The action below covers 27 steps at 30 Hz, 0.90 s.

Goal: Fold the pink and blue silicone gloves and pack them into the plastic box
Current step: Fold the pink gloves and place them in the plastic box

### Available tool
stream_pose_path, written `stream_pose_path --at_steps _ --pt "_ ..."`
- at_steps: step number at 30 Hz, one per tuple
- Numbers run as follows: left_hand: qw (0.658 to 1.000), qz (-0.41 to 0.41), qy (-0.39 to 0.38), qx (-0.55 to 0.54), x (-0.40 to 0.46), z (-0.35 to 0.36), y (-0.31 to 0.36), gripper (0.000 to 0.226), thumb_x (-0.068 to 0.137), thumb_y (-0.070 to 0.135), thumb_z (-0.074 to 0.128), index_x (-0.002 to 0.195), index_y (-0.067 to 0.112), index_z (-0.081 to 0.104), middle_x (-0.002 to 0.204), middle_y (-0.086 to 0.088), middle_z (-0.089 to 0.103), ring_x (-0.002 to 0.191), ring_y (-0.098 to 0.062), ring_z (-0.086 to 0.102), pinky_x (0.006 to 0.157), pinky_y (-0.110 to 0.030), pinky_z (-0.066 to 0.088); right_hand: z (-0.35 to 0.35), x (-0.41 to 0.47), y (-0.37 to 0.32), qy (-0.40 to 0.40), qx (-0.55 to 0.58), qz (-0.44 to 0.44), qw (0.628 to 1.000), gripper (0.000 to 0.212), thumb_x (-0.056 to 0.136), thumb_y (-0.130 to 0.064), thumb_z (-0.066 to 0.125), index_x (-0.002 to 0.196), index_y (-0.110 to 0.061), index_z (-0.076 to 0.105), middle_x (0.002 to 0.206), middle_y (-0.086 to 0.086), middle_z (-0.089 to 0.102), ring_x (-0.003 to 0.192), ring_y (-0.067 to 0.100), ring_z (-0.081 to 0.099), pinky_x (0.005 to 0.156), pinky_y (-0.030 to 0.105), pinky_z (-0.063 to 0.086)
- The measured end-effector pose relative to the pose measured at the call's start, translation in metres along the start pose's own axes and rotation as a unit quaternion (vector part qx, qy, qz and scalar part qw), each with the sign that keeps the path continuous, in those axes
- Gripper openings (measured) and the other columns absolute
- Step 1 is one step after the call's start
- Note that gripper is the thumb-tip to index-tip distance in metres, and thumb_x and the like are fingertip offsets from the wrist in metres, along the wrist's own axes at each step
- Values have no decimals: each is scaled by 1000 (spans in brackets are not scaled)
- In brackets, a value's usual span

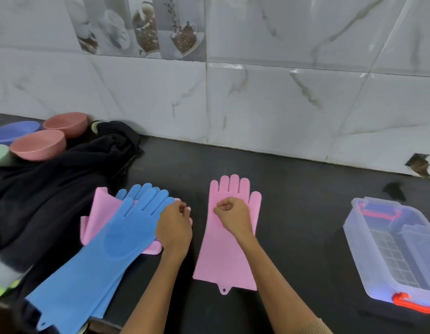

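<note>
So there's a pink glove (227,242) laid flat on the dark countertop (305,213), fingers pointing at the tiled wall (281,104), little hang tab at the cuff end nearest the person. The right hand (232,214) sits on its palm area with the fingers curled into a loose fist; it looks like it's pinching the silicone, but honestly it's hard to be sure.

The left hand (174,227) is just left of that, fingers curled in, resting at the edge of a pile: blue gloves (108,249) lying diagonally on top of another pink glove (98,206). Can't tell if it's actually gripping anything there.

The plastic box (392,251) is off to the right, well apart from the gloves, clear with red latches, lid off.

Far left there's a dark cloth (52,189) bunched up, plus two pink bowls (38,144) and a blue bowl (14,131) behind it.
</note>
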<state>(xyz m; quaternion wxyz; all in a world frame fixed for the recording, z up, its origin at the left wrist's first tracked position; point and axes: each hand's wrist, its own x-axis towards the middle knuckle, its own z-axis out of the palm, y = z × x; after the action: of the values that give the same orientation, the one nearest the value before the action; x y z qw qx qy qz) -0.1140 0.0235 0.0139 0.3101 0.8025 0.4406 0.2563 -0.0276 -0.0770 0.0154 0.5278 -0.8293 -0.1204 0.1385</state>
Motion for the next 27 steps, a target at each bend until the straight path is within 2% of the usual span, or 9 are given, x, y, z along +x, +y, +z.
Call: stream_pose_path --at_steps 3,5,8,13,18,22,24,26,27 --pt "999 -13 29 27 7 -21 -18 20 90 25 62 108 19 65 105 -2 68 88 -19 61 68 -28 40 36 -3 -11 -89 -38 2 995 30 82 -19 68 108 -3 64 101 12 71 90 25 65 86 37 53" --pt "998 -20 7 59 9 -30 -32 35 83 33 70 115 19 62 114 1 64 102 -21 60 71 -29 40 55 -6 -12 -117 -96 -4 989 30 83 -26 66 103 -3 61 95 15 68 86 30 64 84 40 53" --pt "995 -30 -17 92 9 -35 -44 47 77 40 74 117 21 60 117 2 60 106 -20 58 75 -30 45 71 -8 -12 -132 -154 -4 979 34 83 -36 64 100 -7 60 97 12 64 84 22 58 75 32 48" --pt "991 -7 15 131 7 -31 -42 30 91 27 59 121 19 60 116 -2 63 103 -20 60 78 -31 50 79 -9 -16 -179 -195 -8 964 36 90 -36 53 110 -8 61 109 10 66 93 21 60 77 28 43" --pt "995 -6 60 75 13 -34 -41 17 94 16 53 108 10 61 106 -7 64 95 -23 60 74 -33 49 78 -13 -29 -241 -24 34 970 27 92 -31 42 107 -16 58 107 8 62 89 16 57 75 27 45" --pt "992 -3 120 23 20 -44 -39 16 95 10 50 107 4 58 106 -12 63 96 -30 59 77 -36 44 77 -14 -37 -255 109 100 956 39 93 -33 40 123 -13 53 119 10 62 108 24 59 95 39 49" --pt "989 -6 148 3 23 -50 -38 20 96 8 47 112 4 58 108 -14 62 95 -31 58 76 -36 44 75 -13 -46 -246 163 128 947 42 96 -30 38 130 -9 50 122 15 61 111 27 59 97 43 49" --pt "986 -5 165 -6 28 -54 -36 24 96 7 46 117 4 57 109 -16 61 94 -30 58 75 -35 43 71 -13 -53 -235 230 138 934 40 96 -28 37 127 -7 52 121 17 60 110 28 60 91 45 53" --pt "985 -2 172 -9 30 -55 -35 25 96 6 45 118 4 57 110 -16 60 93 -30 58 73 -33 42 67 -13 -56 -230 266 127 927 36 96 -27 37 122 -9 55 117 15 61 106 27 61 81 45 57"
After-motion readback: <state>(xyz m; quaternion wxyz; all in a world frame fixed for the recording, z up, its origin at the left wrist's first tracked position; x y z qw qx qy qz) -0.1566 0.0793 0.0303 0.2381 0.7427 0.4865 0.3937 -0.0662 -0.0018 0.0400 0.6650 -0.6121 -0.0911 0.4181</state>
